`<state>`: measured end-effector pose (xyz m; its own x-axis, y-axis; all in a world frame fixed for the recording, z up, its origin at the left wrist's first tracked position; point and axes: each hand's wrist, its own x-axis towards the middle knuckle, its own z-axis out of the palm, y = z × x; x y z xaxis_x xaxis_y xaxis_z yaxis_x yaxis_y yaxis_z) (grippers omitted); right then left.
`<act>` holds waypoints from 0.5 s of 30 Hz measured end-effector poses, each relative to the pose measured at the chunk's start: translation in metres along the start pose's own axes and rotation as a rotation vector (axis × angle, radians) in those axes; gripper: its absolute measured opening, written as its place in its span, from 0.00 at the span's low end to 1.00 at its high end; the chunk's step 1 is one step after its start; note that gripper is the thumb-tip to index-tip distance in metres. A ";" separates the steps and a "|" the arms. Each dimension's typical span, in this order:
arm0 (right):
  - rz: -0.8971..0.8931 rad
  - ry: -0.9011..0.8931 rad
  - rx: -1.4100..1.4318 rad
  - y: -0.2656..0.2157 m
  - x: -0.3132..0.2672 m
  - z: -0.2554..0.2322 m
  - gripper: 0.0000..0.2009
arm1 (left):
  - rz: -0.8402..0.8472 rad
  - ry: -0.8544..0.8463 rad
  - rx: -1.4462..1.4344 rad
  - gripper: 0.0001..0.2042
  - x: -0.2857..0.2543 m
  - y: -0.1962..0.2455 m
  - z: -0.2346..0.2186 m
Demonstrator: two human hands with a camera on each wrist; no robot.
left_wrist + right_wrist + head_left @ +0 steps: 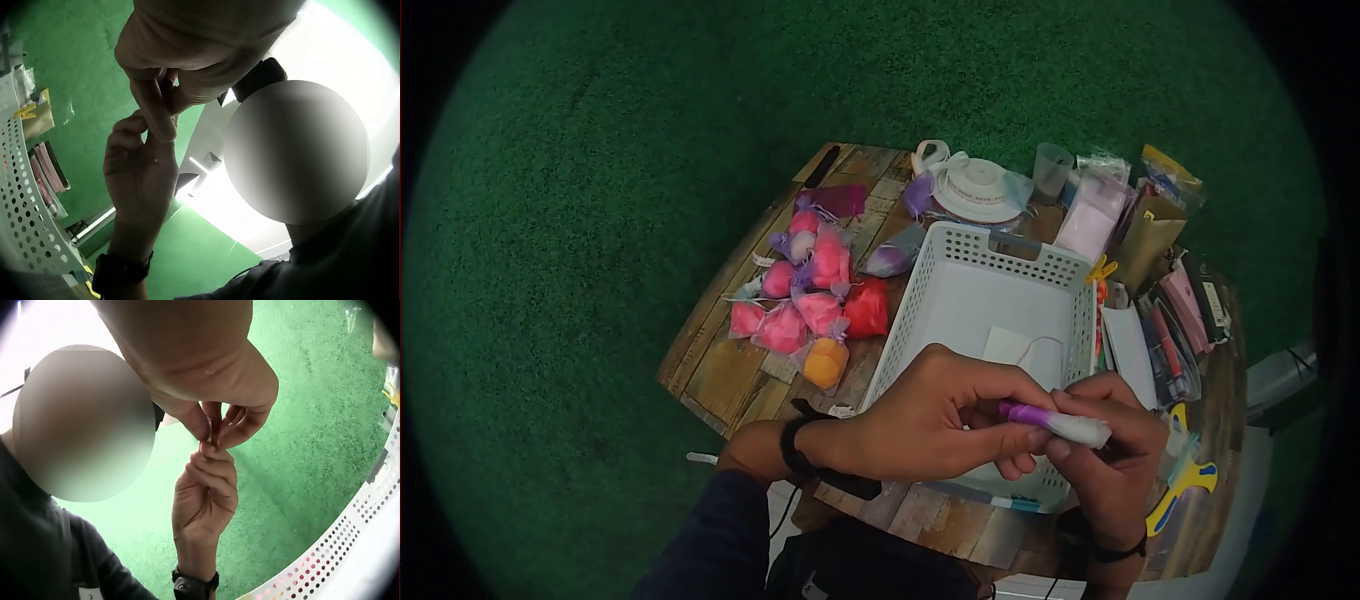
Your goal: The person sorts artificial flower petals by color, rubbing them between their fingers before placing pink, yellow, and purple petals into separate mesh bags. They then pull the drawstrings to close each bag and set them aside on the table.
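Note:
My left hand [930, 415] and my right hand [1118, 435] meet over the near part of a white perforated basket [900, 345]. Between them is a small, slim purple-and-white roll [1060, 424], purple at the left and white at the right. The left thumb and fingers pinch its purple part, while the right fingertips grip it near the white end. Both wrist views show the fingertips close together, with the roll mostly hidden behind them. A white card [1008, 345] with a thin loop of string lies in the basket below.
Left of the basket lie several pink pouches [782, 328], a red pouch [866, 308] and an orange one [825, 363]. A ribbon spool [977, 190] and a clear cup [1053, 170] stand at the back. Packets and yellow-handled scissors [1190, 488] are on the right.

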<state>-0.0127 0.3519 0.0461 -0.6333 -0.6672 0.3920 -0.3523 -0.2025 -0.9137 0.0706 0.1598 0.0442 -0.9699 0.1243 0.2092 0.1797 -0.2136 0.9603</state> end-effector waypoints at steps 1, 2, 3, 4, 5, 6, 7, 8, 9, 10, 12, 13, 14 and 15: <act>-0.006 0.005 -0.039 0.002 -0.004 -0.001 0.16 | -0.009 -0.008 0.036 0.08 0.000 0.001 0.000; -0.011 0.011 -0.078 0.003 -0.007 -0.002 0.17 | -0.020 -0.016 0.072 0.08 -0.001 0.003 -0.001; -0.011 0.007 -0.078 0.005 -0.008 -0.002 0.17 | -0.018 -0.013 0.072 0.08 -0.002 0.005 -0.001; -0.021 0.016 -0.041 0.008 -0.009 -0.002 0.14 | -0.085 -0.055 0.108 0.09 -0.002 0.008 -0.002; -0.030 0.030 -0.003 0.009 -0.009 -0.001 0.12 | -0.154 -0.101 0.146 0.11 -0.002 0.012 -0.004; -0.031 0.044 -0.004 0.009 -0.009 0.001 0.12 | -0.159 -0.113 0.149 0.11 -0.002 0.018 -0.008; -0.014 0.110 0.132 0.007 -0.006 0.004 0.10 | -0.119 -0.071 0.328 0.10 -0.002 0.026 -0.013; 0.000 0.183 0.269 0.006 -0.004 0.004 0.09 | -0.078 -0.038 0.508 0.09 -0.001 0.034 -0.020; -0.025 0.207 0.295 0.011 -0.003 -0.001 0.10 | -0.048 0.116 0.454 0.08 0.000 0.036 -0.030; -0.045 0.248 0.340 0.010 0.001 -0.003 0.11 | -0.016 0.273 0.396 0.07 0.002 0.033 -0.045; -0.058 0.326 0.369 0.011 0.004 -0.012 0.12 | 0.040 0.471 0.396 0.08 0.018 0.023 -0.094; -0.070 0.336 0.372 0.007 0.007 -0.014 0.12 | 0.042 0.509 0.543 0.14 0.028 0.007 -0.129; -0.062 0.396 0.422 -0.001 0.009 -0.014 0.12 | 0.042 0.545 0.690 0.21 0.035 -0.014 -0.162; -0.055 0.454 0.472 -0.005 0.010 -0.015 0.12 | 0.047 0.536 0.697 0.21 0.035 -0.034 -0.185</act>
<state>-0.0275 0.3574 0.0565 -0.8873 -0.2992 0.3510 -0.1175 -0.5893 -0.7993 0.0002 -0.0083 -0.0157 -0.8740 -0.3787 0.3045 0.1109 0.4548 0.8837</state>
